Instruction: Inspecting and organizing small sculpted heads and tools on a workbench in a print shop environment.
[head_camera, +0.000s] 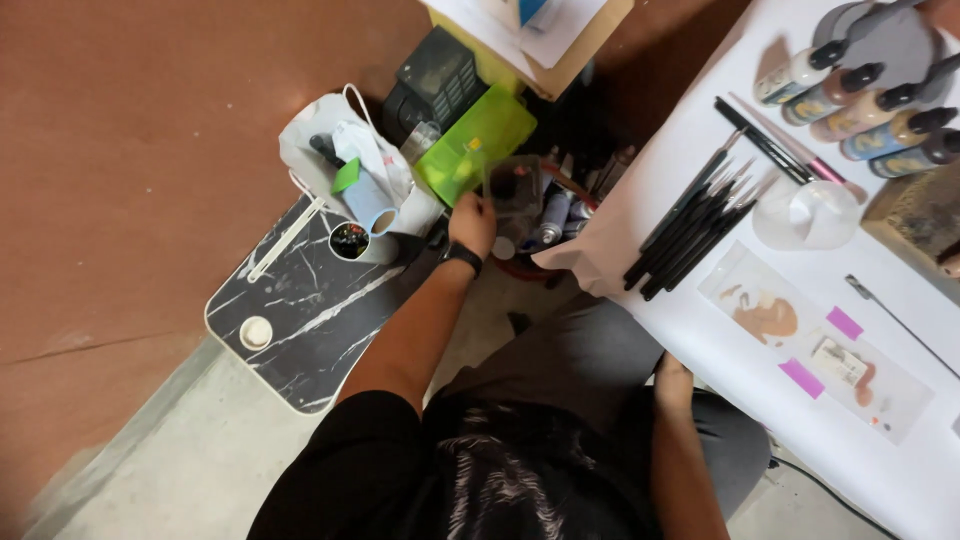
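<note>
Left hand (472, 222): fingers curled closed on small clear plastic container (515, 186), beside lime-green plastic lid (478, 143). Right hand (673, 383): rests at near edge of white-covered table (900, 470), finger spread indeterminate.

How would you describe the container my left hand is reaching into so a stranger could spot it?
Beside the black marbled side table, past the left hand, sits a clear square plastic tub. Unlike its bright green lid alongside, it is see-through with dark residue inside.
</note>
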